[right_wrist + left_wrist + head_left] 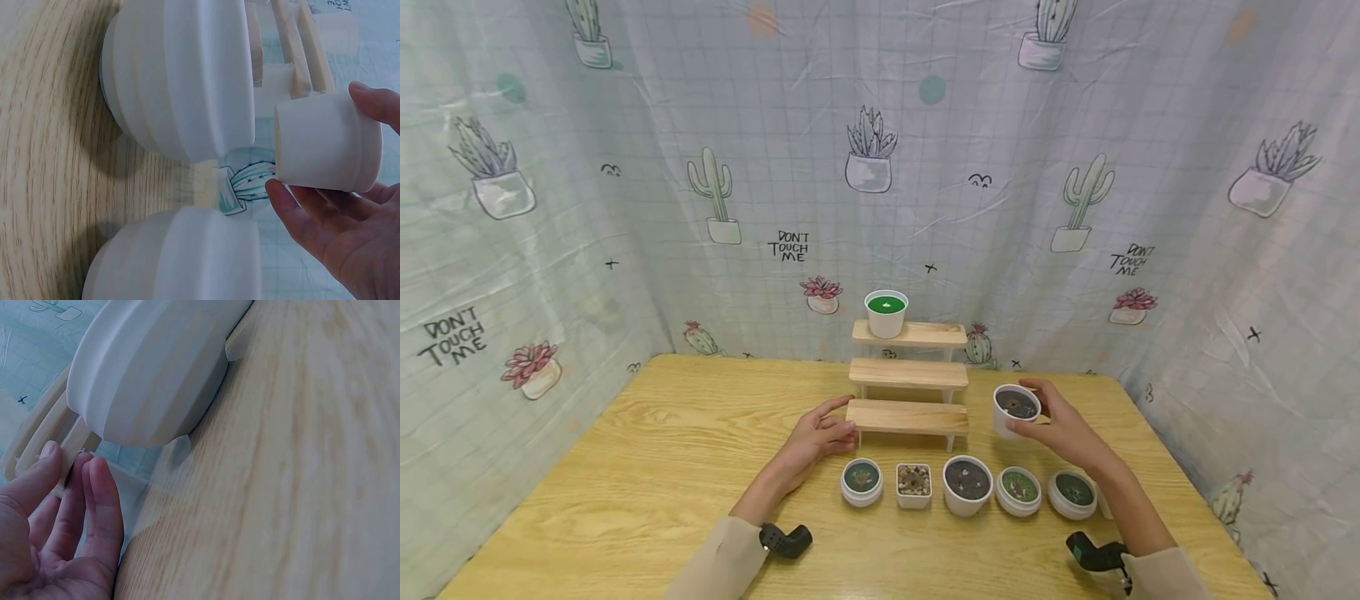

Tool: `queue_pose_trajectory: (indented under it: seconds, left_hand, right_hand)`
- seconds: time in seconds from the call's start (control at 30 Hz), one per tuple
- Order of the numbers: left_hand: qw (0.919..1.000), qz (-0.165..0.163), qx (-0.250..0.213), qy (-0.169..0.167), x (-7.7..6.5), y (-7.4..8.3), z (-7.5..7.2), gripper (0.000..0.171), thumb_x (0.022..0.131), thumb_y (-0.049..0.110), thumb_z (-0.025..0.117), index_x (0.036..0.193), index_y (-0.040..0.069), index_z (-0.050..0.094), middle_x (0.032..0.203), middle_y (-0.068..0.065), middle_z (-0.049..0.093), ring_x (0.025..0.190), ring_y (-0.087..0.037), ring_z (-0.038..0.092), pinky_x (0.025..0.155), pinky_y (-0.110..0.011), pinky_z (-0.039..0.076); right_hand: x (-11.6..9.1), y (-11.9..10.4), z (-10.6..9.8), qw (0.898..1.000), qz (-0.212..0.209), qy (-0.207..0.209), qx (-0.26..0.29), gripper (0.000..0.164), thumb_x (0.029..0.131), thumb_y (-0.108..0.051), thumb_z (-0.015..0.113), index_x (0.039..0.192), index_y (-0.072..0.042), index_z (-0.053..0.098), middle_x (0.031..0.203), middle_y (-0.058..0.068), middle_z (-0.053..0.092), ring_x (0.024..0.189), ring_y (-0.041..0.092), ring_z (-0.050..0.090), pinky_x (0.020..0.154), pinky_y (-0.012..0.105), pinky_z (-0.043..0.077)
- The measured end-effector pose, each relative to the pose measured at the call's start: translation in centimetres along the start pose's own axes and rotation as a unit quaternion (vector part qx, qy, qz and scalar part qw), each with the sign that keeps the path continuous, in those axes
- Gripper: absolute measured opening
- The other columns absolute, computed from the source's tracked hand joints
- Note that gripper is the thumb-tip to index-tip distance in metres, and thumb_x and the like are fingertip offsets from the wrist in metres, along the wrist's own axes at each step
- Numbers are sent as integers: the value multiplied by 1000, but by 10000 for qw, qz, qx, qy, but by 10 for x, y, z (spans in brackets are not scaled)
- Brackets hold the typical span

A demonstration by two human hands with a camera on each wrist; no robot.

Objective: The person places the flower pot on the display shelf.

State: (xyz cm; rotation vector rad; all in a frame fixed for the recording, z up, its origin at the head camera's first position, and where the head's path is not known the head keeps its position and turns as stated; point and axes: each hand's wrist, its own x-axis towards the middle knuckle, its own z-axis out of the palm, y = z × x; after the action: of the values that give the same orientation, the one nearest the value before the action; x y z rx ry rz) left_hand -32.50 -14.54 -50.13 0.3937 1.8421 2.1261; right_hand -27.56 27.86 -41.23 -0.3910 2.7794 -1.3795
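A white round pot (pixel 1003 422) with dark fill is held in my right hand (pixel 1066 431), raised to the right of a three-step wooden stand (pixel 907 416). In the right wrist view the thumb lies along one side of the pot (pixel 319 145) and the fingers curl round the other. My left hand (pixel 812 438) pinches the left end of the stand's lowest step, thumb on the upper face and fingertips below. On the top step, at its left, stands a white pot with a green surface (pixel 886 315). The middle and lowest steps are bare wood.
In front of the stand runs a row of pots: a round pot with dark green fill (pixel 862 493), a square pot of pebbles (pixel 913 500), a taller dark-filled pot (pixel 967 500), a green-filled bowl (pixel 1018 505) and another round pot (pixel 1072 507). Behind hangs a patterned curtain (pixel 760 317).
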Motion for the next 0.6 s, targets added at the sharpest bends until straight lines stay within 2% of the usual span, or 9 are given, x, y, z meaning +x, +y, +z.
queue_pose_trajectory:
  seconds: [0.17, 0.37, 0.6]
  left_hand:
    - [10000, 1, -2, 7, 1, 0, 2, 68, 102, 14, 66, 161, 12, 31, 101, -2, 73, 99, -16, 72, 90, -29, 63]
    - [10000, 5, 10, 0, 0, 1, 2, 68, 103, 15, 66, 161, 12, 31, 101, -1, 73, 98, -16, 72, 89, -28, 63]
    - [10000, -52, 25, 42, 1, 0, 0, 67, 102, 15, 66, 161, 12, 32, 102, -2, 73, 98, -15, 72, 89, -29, 63]
  right_hand:
    - [1, 0, 0, 10000, -4, -10, 46, 80, 98, -33, 73, 157, -2, 28, 159, 28, 35, 146, 55, 35, 113, 67, 42]
    - [2, -4, -2, 10000, -75, 15, 63, 81, 98, -32, 72, 158, -1, 27, 159, 29, 35, 146, 55, 35, 112, 67, 43]
    - [9, -9, -8, 9995, -255, 5, 160, 79, 99, -28, 72, 158, -2, 27, 153, 28, 43, 140, 50, 47, 102, 50, 56]
